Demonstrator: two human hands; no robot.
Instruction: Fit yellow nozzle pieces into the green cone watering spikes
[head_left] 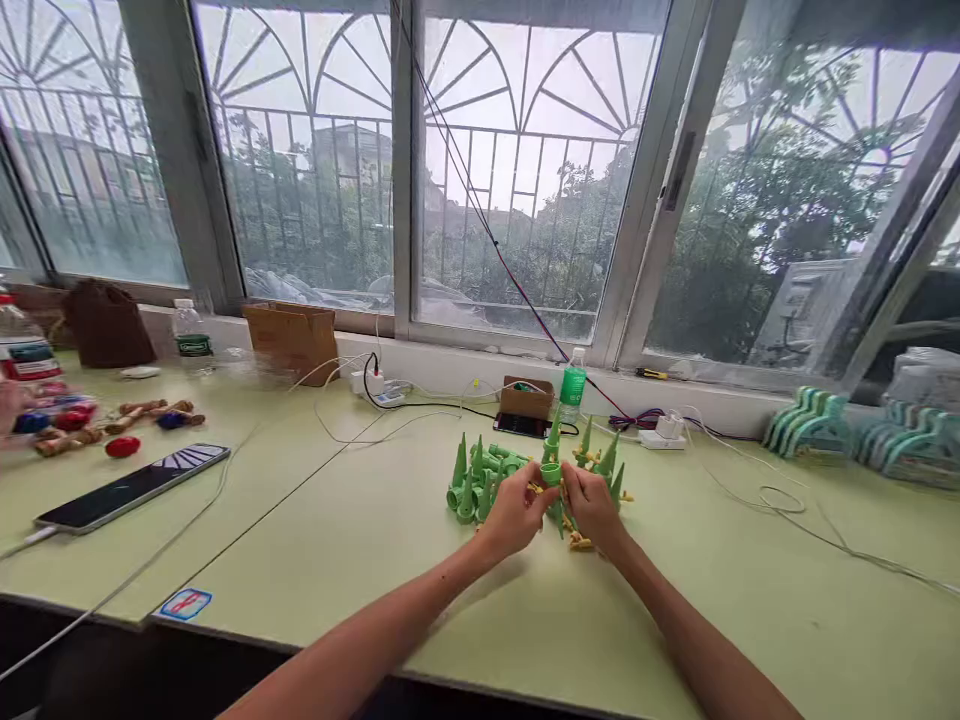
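Note:
Between my two hands is a green plastic cone (551,475), its round open end up and its narrow tip pointing down. My left hand (516,512) is closed on its left side, with thumb and fingers pinched at the rim. On the other side my right hand (594,508) is closed too, its fingertips at the cone's edge. Several like green cones (466,495) stand and lie in a cluster behind and left of my hands. More upright cones (606,460) rise behind my right hand. Small yellow pieces (580,541) lie around and below the hands, partly hidden.
A phone (135,487) with a cable lies at left, near wooden pieces and a red ball (122,447). Behind the cones are a dark phone (523,426), a small box (527,397) and a green-labelled bottle (573,384). Hangers (808,425) stand at right; cables cross the table.

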